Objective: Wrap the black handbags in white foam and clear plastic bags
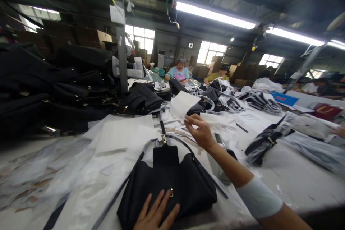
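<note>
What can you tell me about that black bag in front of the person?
The black handbag looks like smooth leather, with a front flap, a small gold clasp and a long strap with a gold buckle. It lies flat on the white table; the left hand rests open on it.

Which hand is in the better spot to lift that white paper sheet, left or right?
Right. The right hand reaches out with fingertips at the lower edge of the white paper sheet; the left hand lies flat on the black leather handbag, farther away.
</note>
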Available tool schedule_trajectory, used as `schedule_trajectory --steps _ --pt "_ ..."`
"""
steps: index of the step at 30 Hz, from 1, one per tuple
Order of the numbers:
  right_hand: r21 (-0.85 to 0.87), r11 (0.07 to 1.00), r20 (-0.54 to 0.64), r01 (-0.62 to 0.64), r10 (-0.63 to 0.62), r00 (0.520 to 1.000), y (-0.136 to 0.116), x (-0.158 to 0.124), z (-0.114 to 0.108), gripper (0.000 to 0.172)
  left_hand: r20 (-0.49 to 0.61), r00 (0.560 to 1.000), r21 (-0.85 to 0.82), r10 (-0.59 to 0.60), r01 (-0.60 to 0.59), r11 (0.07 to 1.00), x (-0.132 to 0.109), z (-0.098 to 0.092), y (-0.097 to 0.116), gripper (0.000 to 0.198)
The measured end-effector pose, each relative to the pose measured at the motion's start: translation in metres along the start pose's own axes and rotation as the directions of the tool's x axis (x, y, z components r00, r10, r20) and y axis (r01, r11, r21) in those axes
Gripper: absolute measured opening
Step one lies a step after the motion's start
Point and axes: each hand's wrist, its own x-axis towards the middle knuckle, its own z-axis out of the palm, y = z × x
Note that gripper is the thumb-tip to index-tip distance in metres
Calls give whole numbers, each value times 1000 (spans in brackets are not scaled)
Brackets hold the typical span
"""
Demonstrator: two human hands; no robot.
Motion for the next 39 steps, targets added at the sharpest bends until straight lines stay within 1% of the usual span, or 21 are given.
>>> schedule_trajectory --steps 1,2,3,5,6,7,8,9,11,13,15,18,21,26,29,33,36,39 --pt "-21 997 92 72 -70 993 -13 -15 -1 29 15 1000 -14 0 0 1000 1 -4 -1 46" --pt "-81 977 227 195 -172 959 -24 -33 -1 32 17 1000 -34 -16 16 999 2 -7 -1 48" --pt "-149 941 348 303 -237 907 -34 -51 2 36 26 999 -61 -45 46 997 3 -10 0 50" --pt "-240 854 531 462 -283 799 -47 -89 12 40 65 993 -126 -98 106 986 4 -16 4 55" --pt "-260 822 586 506 -282 759 -50 -107 18 38 103 988 -163 -119 135 977 4 -18 6 59" --pt "-267 808 625 525 -270 733 -51 -122 23 37 143 980 -200 -135 163 966 3 -20 8 62" --pt "-270 810 647 520 -247 721 -51 -135 28 35 179 972 -232 -150 190 954 2 -22 10 65" --pt "-272 826 654 494 -218 724 -49 -146 31 35 205 964 -260 -168 219 940 1 -22 11 67" --pt "-277 867 642 415 -155 751 -43 -162 35 37 234 954 -308 -188 256 916 -2 -22 14 68" --pt "-294 892 610 345 -103 786 -39 -173 37 41 257 948 -341 -187 270 900 -4 -21 16 66" --pt "-320 899 585 299 -60 809 -37 -182 39 43 259 944 -353 -203 288 890 -3 -21 16 63" --pt "-350 904 559 247 -11 829 -38 -193 47 44 207 951 -357 -229 291 888 1 -24 15 55" --pt "-350 912 543 213 13 839 -42 -199 53 45 145 960 -363 -240 278 889 2 -27 14 47" --pt "-304 929 551 210 -8 834 -45 -200 53 42 54 974 -309 -219 225 924 -8 -25 15 40" --pt "-290 936 528 197 -15 849 -47 -203 56 41 -9 984 -295 -178 167 941 -12 -22 15 37" --pt "-289 944 488 159 3 873 -48 -209 62 40 -87 978 -311 -188 153 938 -12 -23 14 37" --pt "-270 951 483 151 -2 876 -49 -210 62 39 -121 978 -321 -169 123 939 -11 -30 11 36" --pt "-245 959 488 139 -2 873 -50 -209 58 40 -111 981 -366 -157 107 925 -5 -47 8 32"
